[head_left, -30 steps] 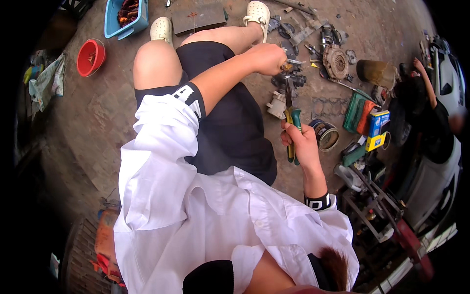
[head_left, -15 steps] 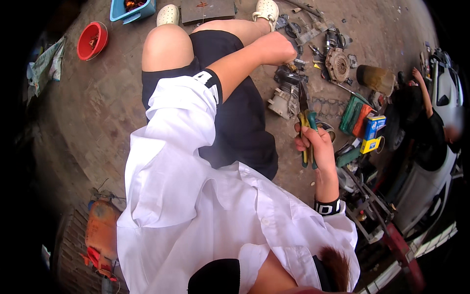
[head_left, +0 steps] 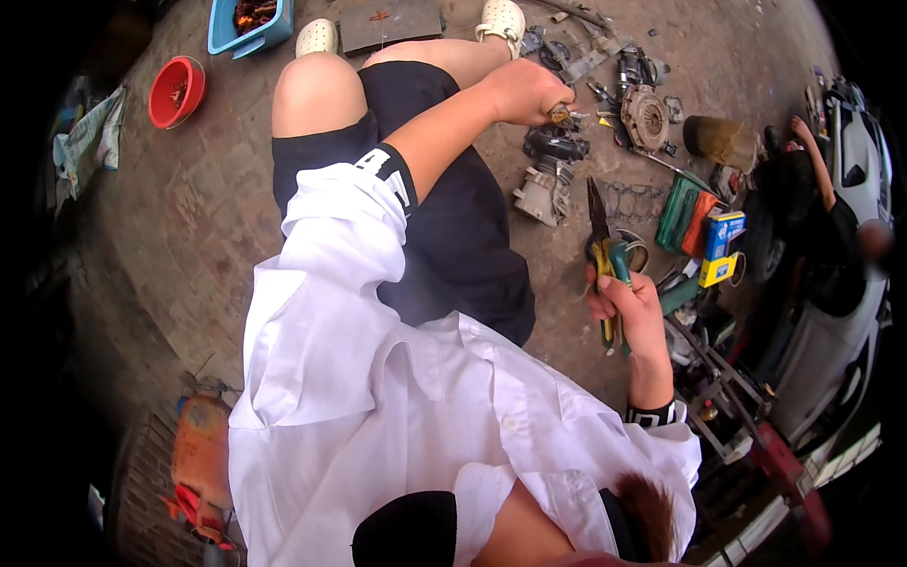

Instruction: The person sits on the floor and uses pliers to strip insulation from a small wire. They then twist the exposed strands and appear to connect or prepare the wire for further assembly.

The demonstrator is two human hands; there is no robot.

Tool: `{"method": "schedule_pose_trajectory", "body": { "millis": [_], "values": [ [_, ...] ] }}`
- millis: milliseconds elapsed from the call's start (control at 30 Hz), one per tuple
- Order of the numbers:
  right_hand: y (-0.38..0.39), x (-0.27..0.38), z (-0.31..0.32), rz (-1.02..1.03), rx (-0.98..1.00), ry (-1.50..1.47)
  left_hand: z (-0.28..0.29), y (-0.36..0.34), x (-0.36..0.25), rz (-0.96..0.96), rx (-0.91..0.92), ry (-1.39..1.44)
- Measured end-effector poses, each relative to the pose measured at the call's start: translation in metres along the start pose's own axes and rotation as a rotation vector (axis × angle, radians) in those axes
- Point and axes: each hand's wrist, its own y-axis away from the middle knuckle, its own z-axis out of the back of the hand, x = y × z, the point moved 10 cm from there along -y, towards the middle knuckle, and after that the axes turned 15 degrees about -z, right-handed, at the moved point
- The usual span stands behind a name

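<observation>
My left hand is closed, reaching across my knees to the far right. Its fingertips hold a small brownish metal piece, largely covered by the fingers. Just below lies a black and grey motor-like car part, on the ground. Nearer to me, my right hand grips long-nose pliers by their yellow and green handles. The dark jaws point away from me, apart from the motor-like part.
A clutch pressure plate and other greasy parts lie at the far right. Beyond the pliers are green and orange boxes and a blue and yellow box. A red bucket and a blue basin stand far left. Another person's arm shows near a silver car.
My right hand has drawn back toward me and to the right with the pliers, whose jaws have come away from the motor-like part. My left hand has barely shifted.
</observation>
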Motion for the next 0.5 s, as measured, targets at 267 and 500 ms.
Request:
{"method": "schedule_pose_trajectory", "body": {
  "millis": [267, 500],
  "values": [
    [-0.023, -0.004, -0.006, 0.0, -0.08, 0.084, -0.035, 0.02, 0.022, 0.303, 0.281, 0.134],
    [-0.029, -0.007, -0.001, 0.003, -0.131, 0.116, -0.05, 0.025, 0.021, 0.275, 0.378, 0.089]
  ]
}}
